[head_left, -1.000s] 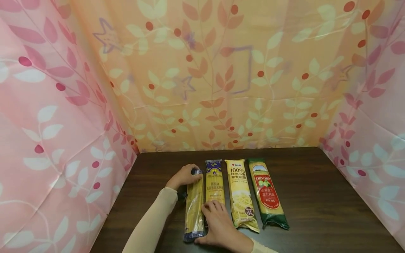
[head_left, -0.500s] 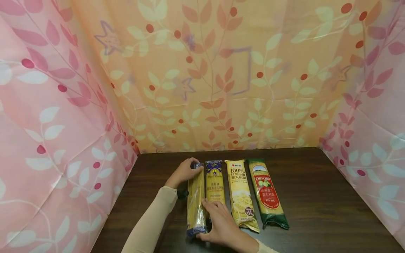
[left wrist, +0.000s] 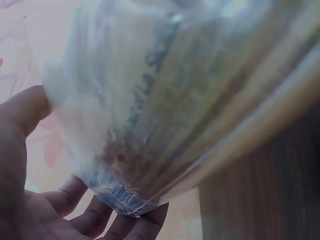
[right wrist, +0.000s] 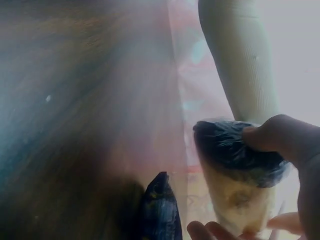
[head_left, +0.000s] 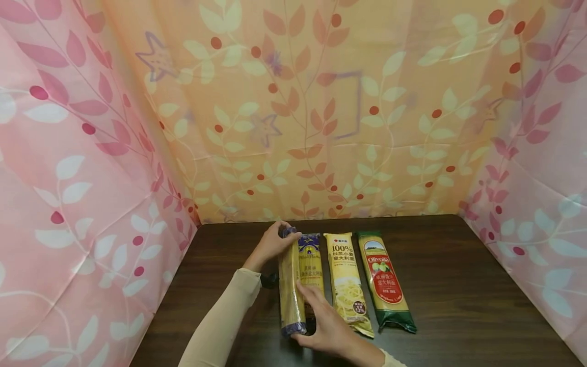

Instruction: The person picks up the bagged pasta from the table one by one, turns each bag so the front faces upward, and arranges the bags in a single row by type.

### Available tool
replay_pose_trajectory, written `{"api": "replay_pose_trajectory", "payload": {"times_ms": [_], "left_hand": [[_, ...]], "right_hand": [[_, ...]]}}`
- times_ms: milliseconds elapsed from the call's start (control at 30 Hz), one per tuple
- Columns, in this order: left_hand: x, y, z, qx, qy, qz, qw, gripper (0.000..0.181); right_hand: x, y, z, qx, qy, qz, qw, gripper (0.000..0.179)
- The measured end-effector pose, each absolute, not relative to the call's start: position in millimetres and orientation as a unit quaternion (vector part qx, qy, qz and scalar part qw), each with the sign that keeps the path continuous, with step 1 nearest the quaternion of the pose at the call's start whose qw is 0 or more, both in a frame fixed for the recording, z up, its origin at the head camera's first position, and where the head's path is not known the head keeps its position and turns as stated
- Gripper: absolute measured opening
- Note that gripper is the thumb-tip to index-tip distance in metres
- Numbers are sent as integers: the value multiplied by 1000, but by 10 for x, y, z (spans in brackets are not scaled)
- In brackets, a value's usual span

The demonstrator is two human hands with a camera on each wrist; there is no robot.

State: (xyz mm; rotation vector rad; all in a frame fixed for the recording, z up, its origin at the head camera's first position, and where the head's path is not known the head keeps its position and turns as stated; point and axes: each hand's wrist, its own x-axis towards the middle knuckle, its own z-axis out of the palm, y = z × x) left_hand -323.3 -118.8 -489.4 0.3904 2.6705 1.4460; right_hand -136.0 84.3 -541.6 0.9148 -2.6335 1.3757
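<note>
A clear-wrapped pack of spaghetti (head_left: 289, 290) with dark blue ends is held up off the table, between both hands in the head view. My left hand (head_left: 269, 247) grips its far end; in the left wrist view the fingers (left wrist: 95, 215) curl about the blue tip. At the near end my right hand (head_left: 327, 326) grips it, the thumb pressed on the blue wrapper (right wrist: 235, 150) in the right wrist view. A second blue-topped spaghetti pack (head_left: 311, 267) lies just right of the held one, which partly covers it.
Farther right on the dark wooden table (head_left: 458, 285) lie a yellow pasta pack (head_left: 346, 278) and a green-and-red pasta pack (head_left: 385, 280), side by side. Patterned cloth (head_left: 312, 127) hangs behind the table and along both sides.
Both hands have lifted the spaghetti pack and shifted it to the right and away, now overlapping the second pack. The other packs have stayed in place.
</note>
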Motion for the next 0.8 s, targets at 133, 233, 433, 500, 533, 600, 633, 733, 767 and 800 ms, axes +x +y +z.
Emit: {"api": "replay_pose_trajectory", "payload": {"times_ms": [133,233,433,500,533,600,633,733,767,800], "left_hand": [[-3232,-1164,-4892,126,862,489,38,48],[-3232,-1153,-4897,124,855,503,38,45],[-3252,-1140,-4907,116,837,534,34,38],[-3264,-1137,-4911,113,831,544,31,37],[-3268,-1136,-4912,112,827,550,31,36],[-3270,-1131,-4909,110,818,564,29,36],[-3273,-1128,-4912,108,814,571,29,36],[-3283,-1133,-4931,103,796,596,28,36],[-3290,-1133,-4939,102,790,604,28,36],[-3293,-1134,-4944,102,784,611,27,36]], "right_hand": [[-1361,877,-5426,300,-828,473,19,111],[-1361,900,-5435,300,-803,515,1,110],[-1382,933,-5475,277,-739,611,-63,112],[-1388,946,-5490,263,-729,628,-75,117],[-1390,953,-5496,255,-728,632,-79,118],[-1393,967,-5501,240,-731,633,-86,120],[-1397,976,-5502,233,-735,630,-89,120],[-1407,1003,-5493,211,-745,624,-108,113],[-1412,1012,-5489,207,-746,623,-115,111],[-1416,1020,-5484,203,-742,627,-123,109]]}}
